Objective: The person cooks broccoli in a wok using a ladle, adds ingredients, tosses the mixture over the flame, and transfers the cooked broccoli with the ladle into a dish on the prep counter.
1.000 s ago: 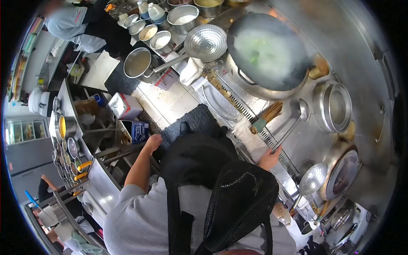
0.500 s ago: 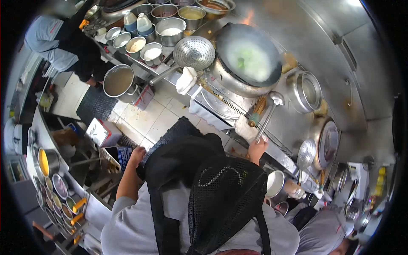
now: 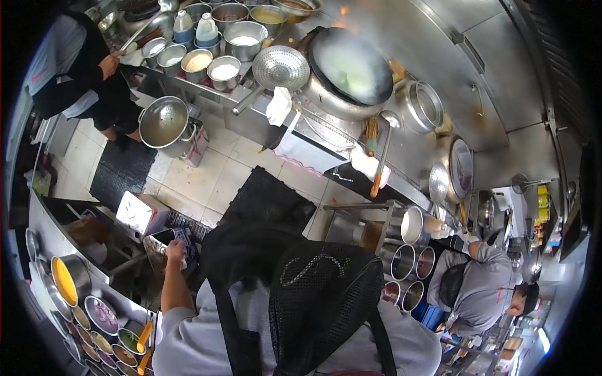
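Wok point(image 3: 377, 70) w/ steaming green veg point(image 3: 359, 82)

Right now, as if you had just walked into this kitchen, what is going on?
The person's left hand is at an open tin; whether it grips anything is unclear. The right hand is out of view. A wok steams with something green inside, and a ladle lies nearby, unheld. One co-worker stands at far left, another at right.
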